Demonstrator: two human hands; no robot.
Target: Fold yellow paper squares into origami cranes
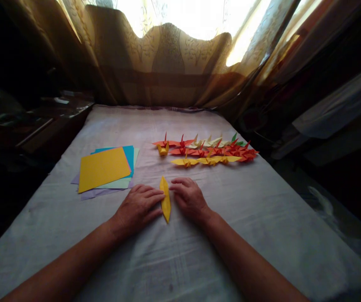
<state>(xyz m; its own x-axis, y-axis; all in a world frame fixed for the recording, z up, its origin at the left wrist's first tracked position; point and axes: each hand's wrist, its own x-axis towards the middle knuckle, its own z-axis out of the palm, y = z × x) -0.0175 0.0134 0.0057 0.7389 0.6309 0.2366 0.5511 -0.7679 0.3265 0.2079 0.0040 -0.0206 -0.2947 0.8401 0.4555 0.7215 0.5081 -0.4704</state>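
Observation:
A narrow, pointed yellow folded paper [165, 199] lies flat on the white cloth between my two hands. My left hand [139, 207] rests palm down on the cloth, fingers stretched out, fingertips pressing on the paper's left edge. My right hand [189, 197] lies at the paper's right side, fingers curled down, fingertips touching its upper right edge. Neither hand lifts the paper.
A stack of coloured paper sheets [105, 170], yellow on top, lies to the left. Several finished paper cranes [208, 151] in red, yellow, cream and green sit in rows beyond my hands. The white-covered table [262, 218] drops off at left and right; curtains hang behind.

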